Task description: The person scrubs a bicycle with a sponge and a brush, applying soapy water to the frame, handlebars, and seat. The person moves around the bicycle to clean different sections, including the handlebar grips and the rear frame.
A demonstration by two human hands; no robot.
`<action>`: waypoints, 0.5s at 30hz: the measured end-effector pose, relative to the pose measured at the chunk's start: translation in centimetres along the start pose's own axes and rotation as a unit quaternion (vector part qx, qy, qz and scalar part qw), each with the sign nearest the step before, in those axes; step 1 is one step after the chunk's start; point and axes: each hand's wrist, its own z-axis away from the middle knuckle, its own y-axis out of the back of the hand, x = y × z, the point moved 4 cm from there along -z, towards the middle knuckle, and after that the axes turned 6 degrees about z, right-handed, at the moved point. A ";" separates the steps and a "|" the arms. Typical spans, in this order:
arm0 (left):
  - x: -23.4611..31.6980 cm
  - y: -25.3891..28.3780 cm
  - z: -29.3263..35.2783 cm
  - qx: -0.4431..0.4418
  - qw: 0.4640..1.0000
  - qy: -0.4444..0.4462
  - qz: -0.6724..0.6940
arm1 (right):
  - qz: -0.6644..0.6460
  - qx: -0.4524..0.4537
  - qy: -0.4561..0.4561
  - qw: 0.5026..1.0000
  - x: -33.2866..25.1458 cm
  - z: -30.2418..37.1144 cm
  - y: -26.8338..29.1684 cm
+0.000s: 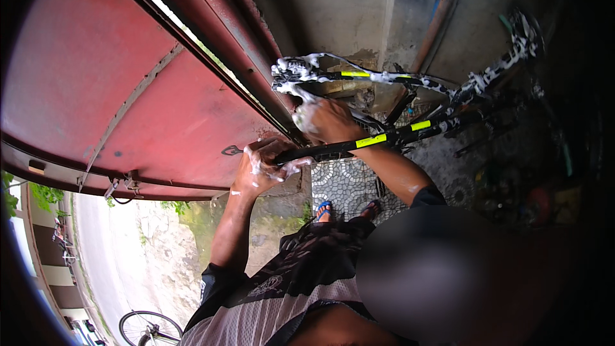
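Observation:
A black bicycle frame [330,148] with yellow-green stripes stretches from the middle of the head view toward the upper right. White foam coats much of its upper tube and the far-right end. My left hand [269,159], wet with suds, is closed around the near end of the lower tube. A small dark metal loop [232,150] sticks out beside that hand. Between the two tubes is my right hand [328,122], smeared by motion, with foam over its fingers. Whether it holds anything there is hidden by the foam and blur.
A large red metal panel [173,109] stands close on the left, with a concrete wall [359,6] ahead. Below are patterned tiles [336,182] and my feet in blue sandals [325,210]. A bicycle wheel [150,330] shows at lower left; the right side is dark.

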 end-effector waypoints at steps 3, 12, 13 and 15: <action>-0.4 -0.1 -0.2 0.006 1.000 0.006 -0.017 | -0.017 0.055 0.030 0.998 1.1 0.9 0.7; -0.8 -0.1 -0.7 0.022 1.000 -0.003 -0.014 | -0.299 0.364 0.024 0.882 2.4 0.1 -0.7; -1.0 -0.2 -0.6 0.018 1.000 0.009 -0.003 | -0.366 0.356 0.021 0.859 2.6 0.0 -1.1; -1.0 -0.3 -0.7 0.016 1.000 -0.003 0.004 | -0.504 0.258 -0.018 0.824 3.1 -0.6 -2.3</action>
